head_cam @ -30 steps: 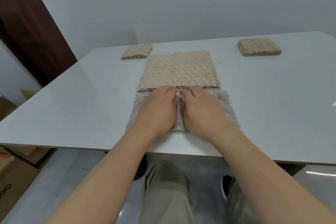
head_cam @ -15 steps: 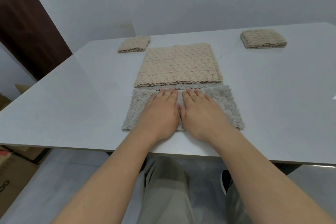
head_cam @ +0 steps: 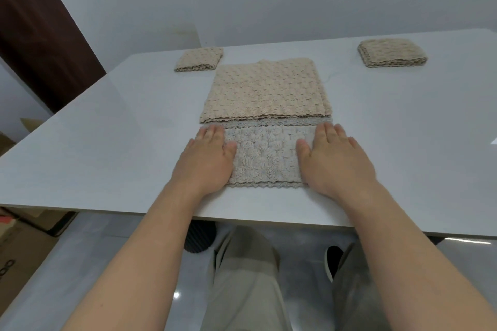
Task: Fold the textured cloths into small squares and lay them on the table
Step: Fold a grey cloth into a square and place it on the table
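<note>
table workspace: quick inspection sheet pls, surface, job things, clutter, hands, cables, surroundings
surface: glossy white table
job's things: grey cloth folded into a strip near the front edge; beige cloth flat just behind it; left square and right square folded, far left and far right
clutter: nothing seen
hands: left hand and right hand flat on the grey cloth's ends, fingers straight
cables: nothing seen
surroundings: dark door at left, boxes on the floor

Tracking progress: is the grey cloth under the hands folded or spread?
Folded, into a strip: the grey cloth shows two stacked scalloped edges at its far side.
</note>
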Available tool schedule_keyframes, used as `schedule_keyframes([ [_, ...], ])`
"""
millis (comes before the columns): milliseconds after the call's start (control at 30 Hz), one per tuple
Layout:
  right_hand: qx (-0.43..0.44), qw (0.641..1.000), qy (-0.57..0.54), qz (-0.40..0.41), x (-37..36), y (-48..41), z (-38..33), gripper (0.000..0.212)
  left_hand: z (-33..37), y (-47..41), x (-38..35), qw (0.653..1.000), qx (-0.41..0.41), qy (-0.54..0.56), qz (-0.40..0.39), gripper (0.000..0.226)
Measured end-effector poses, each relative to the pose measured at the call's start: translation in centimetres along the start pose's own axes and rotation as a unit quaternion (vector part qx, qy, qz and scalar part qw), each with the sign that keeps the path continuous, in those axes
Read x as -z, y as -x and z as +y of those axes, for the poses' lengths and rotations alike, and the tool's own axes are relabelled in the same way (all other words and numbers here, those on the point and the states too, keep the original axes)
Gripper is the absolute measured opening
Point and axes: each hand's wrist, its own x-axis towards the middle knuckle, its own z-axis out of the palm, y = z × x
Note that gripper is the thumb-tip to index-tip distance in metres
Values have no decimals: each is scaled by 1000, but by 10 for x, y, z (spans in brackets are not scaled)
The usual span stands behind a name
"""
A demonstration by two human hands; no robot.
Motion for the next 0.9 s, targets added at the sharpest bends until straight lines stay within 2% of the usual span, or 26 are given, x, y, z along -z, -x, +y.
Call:
schedule_keyframes([
  [200, -27, 999, 2, -19, 5, 2, 4, 71, -3, 2, 2, 999, 30, -19, -9, 66],
  [333, -26, 999, 0, -24, 18, -8, 4, 62, -7, -2, 12, 999, 28, 38, -24, 61],
  [433, -18, 999, 35, 32, 36, -15, 7, 26, -14, -6, 25, 996, 36, 54, 55, 42],
  [467, -18, 997, 51, 46, 40, -17, 7, 20, -17, -9, 28, 995, 43, 38, 79, 38],
  [567, -29, 996, 69, 47, 45, -25, 7, 25, -26, -19, 35, 993, 55, 13, 107, 30],
  [633, -38, 997, 53, 37, 47, -30, 6, 26, -30, -24, 39, 993, 57, 29, 99, 23],
  [767, -55, 998, -17, 16, 51, -42, 10, 9, -32, -28, 47, 992, 53, 86, 71, 10],
  [900, -51, 993, -102, -9, 59, -50, 15, 16, -33, -28, 53, 986, 56, 144, 57, 10],
])
